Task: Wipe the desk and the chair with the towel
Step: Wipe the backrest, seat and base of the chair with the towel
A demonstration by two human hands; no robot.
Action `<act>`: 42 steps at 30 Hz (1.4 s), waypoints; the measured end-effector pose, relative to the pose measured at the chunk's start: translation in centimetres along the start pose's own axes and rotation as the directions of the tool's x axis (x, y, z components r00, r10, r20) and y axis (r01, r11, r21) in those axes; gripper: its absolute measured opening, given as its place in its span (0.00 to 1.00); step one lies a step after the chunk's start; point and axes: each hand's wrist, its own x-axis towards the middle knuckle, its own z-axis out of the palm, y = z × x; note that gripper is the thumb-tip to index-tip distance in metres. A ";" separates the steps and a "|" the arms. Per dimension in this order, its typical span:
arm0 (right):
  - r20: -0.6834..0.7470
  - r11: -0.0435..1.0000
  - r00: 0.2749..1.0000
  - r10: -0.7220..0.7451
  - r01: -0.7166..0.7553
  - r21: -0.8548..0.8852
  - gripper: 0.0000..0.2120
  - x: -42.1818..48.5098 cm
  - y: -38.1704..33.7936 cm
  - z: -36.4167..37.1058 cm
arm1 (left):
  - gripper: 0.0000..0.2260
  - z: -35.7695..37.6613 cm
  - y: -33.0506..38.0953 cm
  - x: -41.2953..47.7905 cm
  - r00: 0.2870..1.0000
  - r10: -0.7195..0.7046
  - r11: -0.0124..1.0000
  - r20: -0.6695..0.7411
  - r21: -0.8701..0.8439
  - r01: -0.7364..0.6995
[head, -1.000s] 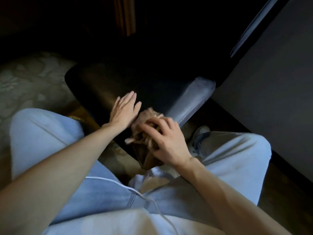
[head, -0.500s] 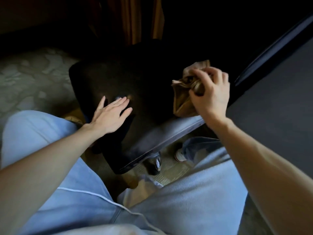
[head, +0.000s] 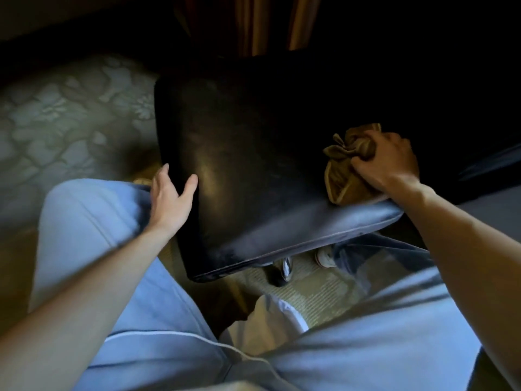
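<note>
The right hand (head: 386, 162) has brought the bunched towel (head: 344, 176) down onto the chair seat (head: 253, 165) near its front right edge, fingers curled tightly round it. The left hand (head: 169, 198) has slid to the seat's left edge, fingers loosely spread, holding nothing. Chair wiping seems underway.

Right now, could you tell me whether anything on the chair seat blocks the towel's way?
Nothing visible does. The right hand grips the towel at the right of the chair seat; only the left hand touches its left edge. Its far part is dark.
</note>
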 end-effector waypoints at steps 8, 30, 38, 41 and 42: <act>-0.056 0.975 0.987 0.153 -0.141 0.172 0.32 -1.1 -1.0 2.1 | 0.43 0.1 -0.9 1.3 0.954 -0.217 0.967 0.207 -0.085 0.238; -0.152 0.940 0.943 -0.296 0.316 0.130 0.28 -9.7 -14.4 -2.7 | 0.45 -0.5 -1.3 1.9 0.956 -0.211 0.865 0.204 -0.417 0.280; 0.103 0.980 0.987 -0.124 0.138 -0.143 0.46 -5.7 -0.7 -1.1 | 0.44 -1.1 -1.0 0.9 0.926 -0.286 0.895 0.246 -0.277 0.350; 0.072 0.996 0.997 0.028 -0.034 0.085 0.47 -6.4 1.4 0.9 | 0.52 -1.3 -1.2 0.5 0.843 -0.412 0.841 0.345 -0.212 0.497; 0.056 0.994 0.998 0.041 -0.046 0.097 0.46 -6.5 1.4 1.0 | 0.56 -1.4 -1.2 0.5 0.826 -0.427 0.831 0.367 -0.202 0.519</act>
